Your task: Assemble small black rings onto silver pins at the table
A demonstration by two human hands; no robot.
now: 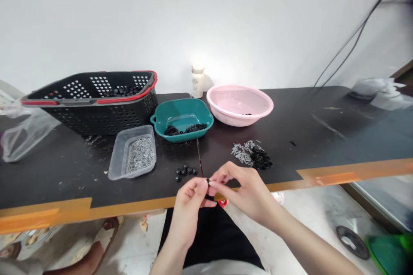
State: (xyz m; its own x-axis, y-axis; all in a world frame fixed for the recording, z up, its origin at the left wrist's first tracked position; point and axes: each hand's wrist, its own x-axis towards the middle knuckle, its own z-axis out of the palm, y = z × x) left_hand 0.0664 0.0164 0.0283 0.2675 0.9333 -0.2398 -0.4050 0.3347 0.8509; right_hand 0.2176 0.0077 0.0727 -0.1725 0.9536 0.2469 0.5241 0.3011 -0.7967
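My left hand point(193, 197) is closed in a pinch on a small black part point(208, 180) just over the table's front edge. Against that same part, the fingertips of my right hand point(237, 184) are pressed together; whether they hold a further tiny piece is hidden. Several round black caps point(185, 170) lie on the table just beyond my left hand. To the right, a pile of metal pins point(242, 153) touches a cluster of black ring-like parts point(260, 158).
A clear tub point(116, 161) of metal pins stands left, beside a teal basin point(183, 109) with black parts. Behind are a black basket point(106, 116) with red handles, a pink colander point(237, 119) and a white bottle point(197, 84). Orange tape point(348, 176) lines the table's front edge.
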